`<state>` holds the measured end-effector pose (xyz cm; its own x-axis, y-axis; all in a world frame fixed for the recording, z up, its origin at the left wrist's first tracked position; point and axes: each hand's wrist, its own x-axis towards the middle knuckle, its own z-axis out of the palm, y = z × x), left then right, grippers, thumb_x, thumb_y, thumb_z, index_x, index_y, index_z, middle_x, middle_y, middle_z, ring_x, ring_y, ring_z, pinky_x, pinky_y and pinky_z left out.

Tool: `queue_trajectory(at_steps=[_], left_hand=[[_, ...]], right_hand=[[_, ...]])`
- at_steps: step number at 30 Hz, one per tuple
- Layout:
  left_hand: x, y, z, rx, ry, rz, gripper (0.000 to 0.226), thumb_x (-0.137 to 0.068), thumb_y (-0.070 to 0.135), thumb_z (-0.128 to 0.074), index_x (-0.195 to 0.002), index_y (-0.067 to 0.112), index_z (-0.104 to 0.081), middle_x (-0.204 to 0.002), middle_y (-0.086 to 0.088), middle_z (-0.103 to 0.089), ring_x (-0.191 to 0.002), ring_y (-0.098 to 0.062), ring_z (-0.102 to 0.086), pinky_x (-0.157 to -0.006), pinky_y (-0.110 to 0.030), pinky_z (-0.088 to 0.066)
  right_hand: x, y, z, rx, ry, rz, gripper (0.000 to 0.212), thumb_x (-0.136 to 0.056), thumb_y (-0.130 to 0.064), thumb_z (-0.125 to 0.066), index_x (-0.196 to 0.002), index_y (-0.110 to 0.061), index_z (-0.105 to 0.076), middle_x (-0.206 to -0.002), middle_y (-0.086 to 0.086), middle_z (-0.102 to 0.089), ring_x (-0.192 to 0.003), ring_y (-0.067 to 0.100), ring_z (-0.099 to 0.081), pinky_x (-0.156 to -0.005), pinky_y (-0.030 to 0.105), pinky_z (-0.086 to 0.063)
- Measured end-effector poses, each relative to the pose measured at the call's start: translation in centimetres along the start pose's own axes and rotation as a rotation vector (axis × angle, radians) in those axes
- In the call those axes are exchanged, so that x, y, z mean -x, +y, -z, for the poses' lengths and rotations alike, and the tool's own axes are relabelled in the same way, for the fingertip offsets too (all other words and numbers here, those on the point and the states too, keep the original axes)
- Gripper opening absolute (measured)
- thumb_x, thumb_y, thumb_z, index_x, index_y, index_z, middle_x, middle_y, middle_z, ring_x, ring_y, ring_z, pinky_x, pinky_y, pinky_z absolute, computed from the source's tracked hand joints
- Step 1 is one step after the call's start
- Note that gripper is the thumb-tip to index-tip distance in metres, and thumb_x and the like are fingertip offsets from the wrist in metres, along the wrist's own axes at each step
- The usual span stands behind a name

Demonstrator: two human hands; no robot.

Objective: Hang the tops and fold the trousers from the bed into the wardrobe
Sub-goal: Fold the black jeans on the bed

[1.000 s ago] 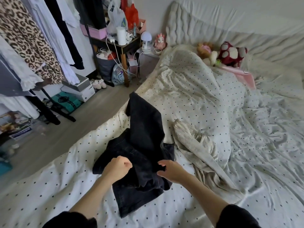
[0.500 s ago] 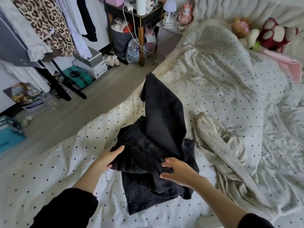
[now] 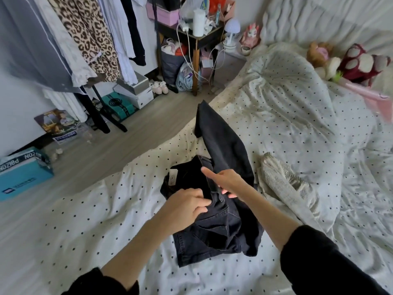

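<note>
Black jeans (image 3: 223, 143) lie crumpled on the polka-dot bed (image 3: 106, 213), one leg stretching toward the bed's far edge. The waistband is turned up, showing a white inside label. My left hand (image 3: 187, 206) pinches the waistband fabric between thumb and fingers. My right hand (image 3: 228, 182) holds the waistband too, index finger pointing left, the other fingers curled under the denim. A beige-grey garment (image 3: 282, 184) lies just right of the jeans on the bed.
A clothes rack (image 3: 85, 43) with a leopard-print top and white and dark garments stands at the left. Boxes (image 3: 134, 92) and a teal carton (image 3: 23, 173) sit on the wooden floor. A cluttered side table (image 3: 195, 37) and plush toys (image 3: 350, 62) lie beyond.
Both hands moved onto the jeans' waistband and took hold of it. The waistband has been flipped up, exposing the inside label. The view shifted slightly.
</note>
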<state>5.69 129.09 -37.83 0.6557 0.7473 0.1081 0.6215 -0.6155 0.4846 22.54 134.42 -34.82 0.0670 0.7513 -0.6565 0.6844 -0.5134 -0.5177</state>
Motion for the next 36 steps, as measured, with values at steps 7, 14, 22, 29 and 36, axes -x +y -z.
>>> queue_trajectory(at_steps=[7, 14, 22, 29, 36], left_hand=[[1.9, 2.4, 0.7, 0.121, -0.142, 0.192, 0.029, -0.097, 0.027, -0.047, -0.121, 0.018, -0.059, -0.104, 0.003, -0.056, -0.094, -0.017, -0.055, -0.083, -0.031, -0.045], [3.7, -2.2, 0.9, -0.183, 0.001, 0.464, 0.033, -0.088, 0.036, -0.06, -0.112, 0.013, -0.064, -0.12, 0.0, -0.055, -0.126, -0.021, -0.041, -0.107, -0.036, -0.025], [0.1, 2.5, 3.1, 0.369, 0.185, 0.595, 0.021, -0.083, 0.021, -0.07, -0.087, 0.012, -0.051, -0.086, 0.005, -0.053, -0.081, -0.016, -0.049, -0.058, -0.009, -0.032], [-1.1, 10.5, 6.1, 0.36, 0.259, 0.355, 0.029, -0.086, 0.012, -0.063, -0.079, 0.026, -0.039, -0.076, 0.009, -0.043, -0.059, -0.01, -0.037, -0.055, -0.012, -0.032], [-1.3, 21.4, 4.8, 0.489, -0.03, 0.493, 0.018, -0.083, 0.015, -0.061, -0.071, 0.022, -0.05, -0.067, 0.011, -0.047, -0.063, -0.009, -0.044, -0.056, -0.022, -0.03]], right_hand=[[0.7, 0.0, -0.7, 0.38, 0.23, 0.03, 0.017, -0.082, -0.011, -0.05, -0.07, -0.011, -0.038, -0.072, 0.004, -0.045, -0.071, 0.025, -0.05, -0.063, 0.028, -0.04], [4.3, 6.2, 2.9, 0.151, 0.384, 0.052, 0.007, -0.08, 0.0, -0.045, -0.077, -0.004, -0.051, -0.06, 0.005, -0.045, -0.053, 0.021, -0.042, -0.048, 0.025, -0.031], [8.5, 10.4, 5.9, -0.12, 0.494, -0.049, 0.016, -0.087, -0.007, -0.056, -0.075, 0.001, -0.062, -0.066, 0.01, -0.052, -0.067, 0.023, -0.049, -0.053, 0.027, -0.033], [13.3, 11.1, 10.2, -0.316, 0.656, -0.035, 0.036, -0.091, -0.013, -0.056, -0.056, -0.004, -0.05, -0.054, 0.007, -0.044, -0.052, 0.017, -0.039, -0.05, 0.029, -0.035], [22.4, 18.4, 14.4, -0.613, 0.783, -0.001, 0.022, -0.09, -0.006, -0.059, -0.101, 0.012, -0.065, -0.102, 0.031, -0.065, -0.081, 0.034, -0.063, -0.085, 0.049, -0.054]])
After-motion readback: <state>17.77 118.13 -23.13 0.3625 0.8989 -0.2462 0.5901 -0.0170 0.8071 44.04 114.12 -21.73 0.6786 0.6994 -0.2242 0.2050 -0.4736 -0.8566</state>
